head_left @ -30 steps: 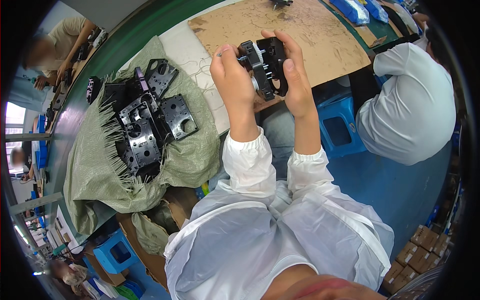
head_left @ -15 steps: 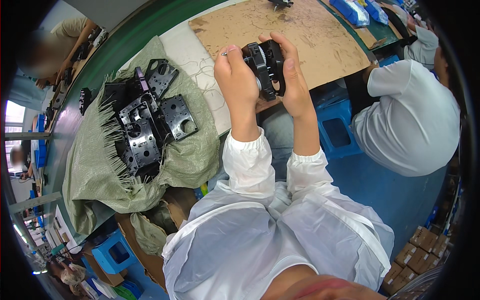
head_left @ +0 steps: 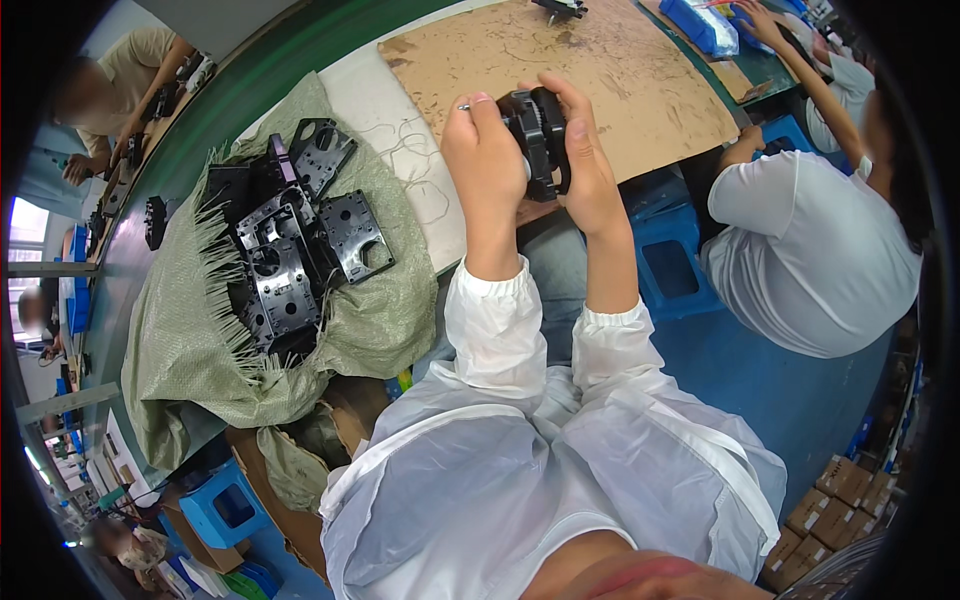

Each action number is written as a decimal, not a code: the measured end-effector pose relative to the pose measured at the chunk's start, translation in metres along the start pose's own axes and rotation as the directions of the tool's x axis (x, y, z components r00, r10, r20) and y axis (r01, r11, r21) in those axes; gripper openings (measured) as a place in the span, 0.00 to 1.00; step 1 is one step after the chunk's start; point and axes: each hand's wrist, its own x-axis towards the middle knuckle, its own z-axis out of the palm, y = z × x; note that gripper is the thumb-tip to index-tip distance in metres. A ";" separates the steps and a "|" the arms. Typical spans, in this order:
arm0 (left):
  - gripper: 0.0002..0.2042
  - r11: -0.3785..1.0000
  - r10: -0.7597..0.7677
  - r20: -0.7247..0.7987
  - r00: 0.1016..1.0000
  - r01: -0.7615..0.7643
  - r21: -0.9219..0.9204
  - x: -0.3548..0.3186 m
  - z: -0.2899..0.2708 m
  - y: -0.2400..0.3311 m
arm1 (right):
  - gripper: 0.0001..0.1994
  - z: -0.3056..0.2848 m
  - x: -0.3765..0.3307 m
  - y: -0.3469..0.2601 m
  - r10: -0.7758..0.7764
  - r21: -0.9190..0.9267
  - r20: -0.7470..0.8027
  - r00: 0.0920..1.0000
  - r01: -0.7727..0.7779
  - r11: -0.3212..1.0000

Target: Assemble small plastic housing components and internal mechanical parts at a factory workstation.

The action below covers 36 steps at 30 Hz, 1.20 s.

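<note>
Both hands are closed on a black plastic gear housing (head_left: 540, 145), raised above the near edge of a brown board (head_left: 640, 95). My left hand (head_left: 485, 160) grips its left side; a small metal tip (head_left: 464, 107) sticks out by that thumb, its kind too small to tell. On the opposite side my right hand (head_left: 594, 170) wraps its fingers and thumb around the housing. To the left, several black plastic plates and frames (head_left: 285, 275) lie in a pile on an open green woven sack (head_left: 385, 325).
A small black part (head_left: 560, 8) sits at the board's far edge. Loose thread (head_left: 425, 180) lies on the white sheet. To my right a co-worker in white (head_left: 810, 250) sits near a blue stool (head_left: 672, 265). Blue bags (head_left: 705, 25) lie at the far right.
The housing has turned in my hands, and its white gear no longer shows. My left hand has shifted slightly right. At the far right, an arm now reaches up beside the blue bags.
</note>
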 end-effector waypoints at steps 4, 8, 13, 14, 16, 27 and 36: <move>0.16 1.000 0.011 0.014 1.000 -0.011 0.011 0.000 -0.002 -0.005 | 0.30 0.000 0.000 -0.003 0.033 -0.048 0.067 0.997 -0.029 0.998; 0.14 0.988 -0.059 0.043 0.997 0.064 -0.144 0.001 0.002 -0.007 | 0.26 -0.001 0.002 0.001 -0.052 -0.098 0.006 0.999 0.052 0.994; 0.18 0.957 0.041 0.233 0.972 0.028 -0.288 0.002 0.001 -0.010 | 0.26 -0.007 0.002 0.001 -0.066 -0.211 -0.158 0.985 0.032 0.977; 0.25 0.943 0.080 0.322 0.943 0.033 -0.331 0.002 0.000 -0.010 | 0.27 -0.008 0.001 0.000 -0.066 -0.241 -0.216 0.974 0.013 0.971; 0.32 0.965 0.072 0.400 0.914 0.038 -0.261 -0.003 -0.004 -0.003 | 0.30 -0.011 0.001 -0.004 -0.029 -0.204 -0.288 0.957 -0.032 0.979; 0.32 0.973 0.123 0.530 0.839 0.004 -0.232 0.003 -0.023 -0.005 | 0.22 -0.035 0.002 -0.009 0.225 0.145 -0.174 0.959 -0.201 0.969; 0.32 0.992 0.001 0.641 0.768 0.079 -0.096 -0.001 -0.036 0.006 | 0.24 -0.046 -0.003 -0.009 0.255 0.416 0.019 0.967 -0.240 0.877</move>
